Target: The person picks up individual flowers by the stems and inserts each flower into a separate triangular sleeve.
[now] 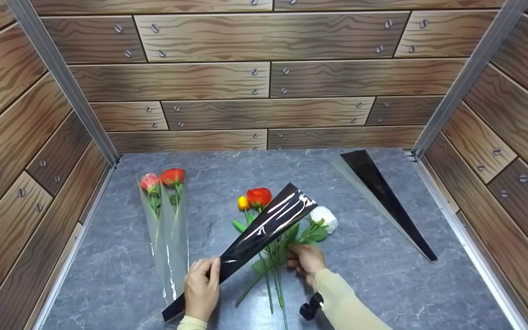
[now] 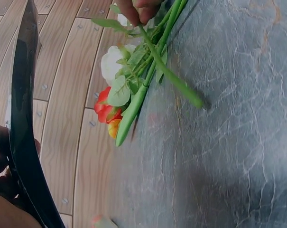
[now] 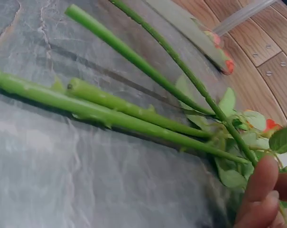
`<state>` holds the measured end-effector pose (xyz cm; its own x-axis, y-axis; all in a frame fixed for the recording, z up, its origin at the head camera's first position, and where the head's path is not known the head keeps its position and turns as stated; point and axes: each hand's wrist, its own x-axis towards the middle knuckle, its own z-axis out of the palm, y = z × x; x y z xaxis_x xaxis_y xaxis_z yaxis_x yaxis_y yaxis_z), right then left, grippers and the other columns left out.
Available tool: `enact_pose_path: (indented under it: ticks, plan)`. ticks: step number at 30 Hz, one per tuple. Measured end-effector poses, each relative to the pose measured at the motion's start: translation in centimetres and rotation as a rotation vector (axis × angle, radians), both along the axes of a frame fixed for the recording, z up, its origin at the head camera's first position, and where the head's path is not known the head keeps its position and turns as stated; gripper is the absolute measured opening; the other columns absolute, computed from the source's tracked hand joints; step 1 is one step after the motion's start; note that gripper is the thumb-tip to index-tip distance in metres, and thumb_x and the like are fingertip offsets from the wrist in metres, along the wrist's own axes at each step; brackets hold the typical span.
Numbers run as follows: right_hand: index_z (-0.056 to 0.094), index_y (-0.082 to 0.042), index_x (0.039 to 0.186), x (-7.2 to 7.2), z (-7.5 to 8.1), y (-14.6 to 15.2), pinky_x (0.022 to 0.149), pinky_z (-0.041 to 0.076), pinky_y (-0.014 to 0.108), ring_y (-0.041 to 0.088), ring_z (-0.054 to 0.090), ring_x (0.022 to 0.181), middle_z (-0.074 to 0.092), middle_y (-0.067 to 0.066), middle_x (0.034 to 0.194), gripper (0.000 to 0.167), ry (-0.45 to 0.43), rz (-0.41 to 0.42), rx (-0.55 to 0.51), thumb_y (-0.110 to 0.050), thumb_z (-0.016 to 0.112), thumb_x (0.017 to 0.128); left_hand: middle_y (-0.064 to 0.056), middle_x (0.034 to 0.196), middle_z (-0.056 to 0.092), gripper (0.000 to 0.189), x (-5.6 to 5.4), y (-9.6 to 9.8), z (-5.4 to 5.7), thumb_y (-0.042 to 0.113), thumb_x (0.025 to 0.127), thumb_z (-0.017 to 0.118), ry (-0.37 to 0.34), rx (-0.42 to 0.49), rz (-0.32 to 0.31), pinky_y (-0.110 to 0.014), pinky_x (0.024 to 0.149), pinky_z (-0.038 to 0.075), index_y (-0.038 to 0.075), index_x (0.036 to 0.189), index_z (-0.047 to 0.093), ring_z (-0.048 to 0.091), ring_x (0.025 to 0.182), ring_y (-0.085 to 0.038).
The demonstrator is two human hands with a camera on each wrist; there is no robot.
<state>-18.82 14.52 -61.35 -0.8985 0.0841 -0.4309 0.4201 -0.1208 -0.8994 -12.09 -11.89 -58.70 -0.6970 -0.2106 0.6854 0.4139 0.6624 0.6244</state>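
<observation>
My left hand grips the narrow lower part of a glossy black flower sleeve, which slants up to the right above the table. Beneath and beyond it lie a red flower, a yellow tulip and a white flower, partly covered by the sleeve in the head view. Thumb and finger of my right hand pinch a green flower stem among the leaves, just below the white bloom. Other loose stems run along the table beside it, cut ends toward me.
Two clear sleeves, holding a pink flower and a red flower, lie on the left of the grey marbled table. Another black sleeve with a clear side lies at right. Wood-patterned walls enclose three sides.
</observation>
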Motion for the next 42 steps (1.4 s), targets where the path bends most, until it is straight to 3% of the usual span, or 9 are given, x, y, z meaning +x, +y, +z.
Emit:
enact_pose_path:
  ticks: [5, 11, 18, 26, 33, 38, 42]
  plan:
    - [0.063, 0.004, 0.098, 0.1, 1.0, 1.4, 0.041, 0.042, 0.021, 0.008, 0.053, 0.047, 0.062, 0.005, 0.064, 0.023, 0.019, -0.013, -0.075, -0.017, 0.063, 0.091, 0.004, 0.074, 0.066, 0.013, 0.1, 0.1, 0.0, -0.002, 0.081, 0.071, 0.011, -0.013, -0.009, -0.024, 0.067, 0.044, 0.010, 0.077, 0.071, 0.059, 0.070, -0.014]
    - [0.061, 0.006, 0.103, 0.0, 2.4, 3.2, 0.046, 0.043, 0.020, 0.009, 0.057, 0.056, 0.067, 0.010, 0.081, 0.020, 0.066, -0.124, -0.081, -0.008, 0.060, 0.090, 0.004, 0.074, 0.065, 0.014, 0.1, 0.4, 0.1, -0.003, 0.081, 0.071, 0.015, -0.004, -0.016, -0.024, 0.067, 0.043, 0.010, 0.076, 0.071, 0.059, 0.069, -0.015]
    - [0.061, 0.000, 0.100, 0.0, 3.6, 5.5, 0.051, 0.045, 0.019, 0.012, 0.062, 0.065, 0.068, 0.007, 0.083, 0.010, 0.080, -0.229, -0.162, -0.005, 0.055, 0.093, 0.007, 0.072, 0.063, 0.014, 0.4, 0.9, -0.2, 0.000, 0.081, 0.072, 0.000, -0.003, -0.017, -0.023, 0.065, 0.042, 0.012, 0.074, 0.071, 0.058, 0.067, -0.013]
    - [0.062, -0.006, 0.091, 0.4, 4.3, 7.4, 0.049, 0.043, 0.018, 0.007, 0.058, 0.061, 0.066, 0.000, 0.075, 0.009, 0.121, -0.275, -0.193, -0.014, 0.068, 0.089, 0.009, 0.071, 0.063, 0.014, 0.7, 1.3, -0.3, 0.000, 0.081, 0.072, -0.004, -0.002, -0.029, -0.021, 0.062, 0.041, 0.013, 0.075, 0.072, 0.056, 0.065, -0.010]
    - [0.059, -0.008, 0.090, 1.1, 5.9, 9.4, 0.052, 0.044, 0.020, 0.009, 0.057, 0.062, 0.064, -0.001, 0.079, 0.009, 0.234, -0.324, -0.108, -0.010, 0.068, 0.089, 0.008, 0.078, 0.066, 0.013, 0.9, 1.3, -0.5, -0.001, 0.080, 0.072, 0.057, -0.043, -0.106, -0.023, 0.067, 0.043, 0.012, 0.081, 0.072, 0.058, 0.070, -0.012]
    - [0.056, 0.000, 0.104, 0.8, 7.7, 11.1, 0.054, 0.048, 0.021, 0.008, 0.056, 0.060, 0.062, -0.002, 0.078, 0.022, 0.370, -0.442, -0.037, -0.006, 0.069, 0.087, 0.008, 0.079, 0.066, 0.012, 0.8, 1.2, -0.6, -0.001, 0.079, 0.072, 0.109, -0.091, -0.144, -0.023, 0.068, 0.042, 0.010, 0.085, 0.073, 0.057, 0.072, -0.012]
    - [0.057, 0.000, 0.106, 0.6, 9.1, 12.3, 0.052, 0.047, 0.020, 0.008, 0.056, 0.059, 0.061, -0.002, 0.074, 0.024, 0.428, -0.514, -0.059, -0.004, 0.070, 0.086, 0.010, 0.080, 0.065, 0.013, 0.9, 1.4, -0.6, 0.001, 0.080, 0.071, 0.129, -0.110, -0.170, -0.022, 0.068, 0.043, 0.011, 0.087, 0.074, 0.057, 0.073, -0.010]
